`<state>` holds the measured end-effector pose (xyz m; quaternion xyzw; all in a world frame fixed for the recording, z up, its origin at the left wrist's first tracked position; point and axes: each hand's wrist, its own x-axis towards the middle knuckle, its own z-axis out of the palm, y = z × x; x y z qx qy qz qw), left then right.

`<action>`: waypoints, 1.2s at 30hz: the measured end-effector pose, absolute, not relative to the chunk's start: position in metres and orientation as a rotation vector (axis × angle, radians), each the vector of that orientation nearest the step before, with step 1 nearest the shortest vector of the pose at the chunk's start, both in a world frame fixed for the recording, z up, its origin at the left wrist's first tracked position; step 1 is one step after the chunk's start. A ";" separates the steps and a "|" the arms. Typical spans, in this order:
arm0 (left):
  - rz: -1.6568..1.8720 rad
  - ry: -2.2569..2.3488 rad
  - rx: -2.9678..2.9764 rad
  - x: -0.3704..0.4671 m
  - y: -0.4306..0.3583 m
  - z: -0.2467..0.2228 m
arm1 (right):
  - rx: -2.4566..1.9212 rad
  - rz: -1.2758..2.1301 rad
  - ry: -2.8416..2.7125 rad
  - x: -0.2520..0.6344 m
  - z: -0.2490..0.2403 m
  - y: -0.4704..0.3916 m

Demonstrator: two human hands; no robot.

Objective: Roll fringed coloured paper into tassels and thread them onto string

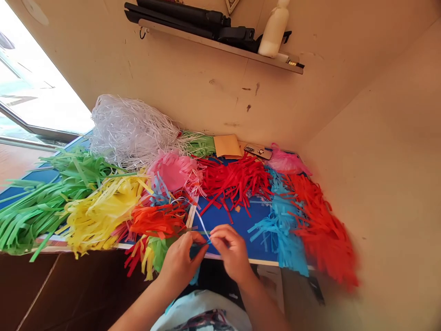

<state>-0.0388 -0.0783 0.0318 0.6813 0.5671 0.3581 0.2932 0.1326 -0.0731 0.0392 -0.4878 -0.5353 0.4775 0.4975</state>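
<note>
While the left hand [181,258] pinches a blue strip [209,241] (mostly hidden), the right hand [231,252] holds white string [203,222].

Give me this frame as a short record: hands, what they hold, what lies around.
Left hand: fingertips together beside the right hand's; grip unclear
Right hand: pinching white string
Table, left: green fringe, yellow fringe
Table, middle: pink fringe, orange fringe, red fringe
Table, right: light-blue fringe, orange-red fringe
Table, back: white strand pile, tan packet, phone
Shelf: white bottle, black equipment
</note>
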 end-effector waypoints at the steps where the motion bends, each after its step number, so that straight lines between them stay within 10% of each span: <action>1: 0.959 1.539 1.870 -0.046 -0.073 0.030 | -1.131 1.179 -1.150 0.142 0.039 -0.072; 9: 0.847 2.058 2.411 -0.071 -0.047 0.043 | -1.229 1.255 -1.339 0.207 0.032 -0.075; 17: 0.398 1.505 2.668 -0.024 -0.055 -0.016 | -1.600 0.338 -2.202 0.186 0.036 0.092; 36: 0.917 1.401 2.451 -0.038 -0.034 0.007 | -1.590 -0.183 -2.816 0.235 0.033 0.136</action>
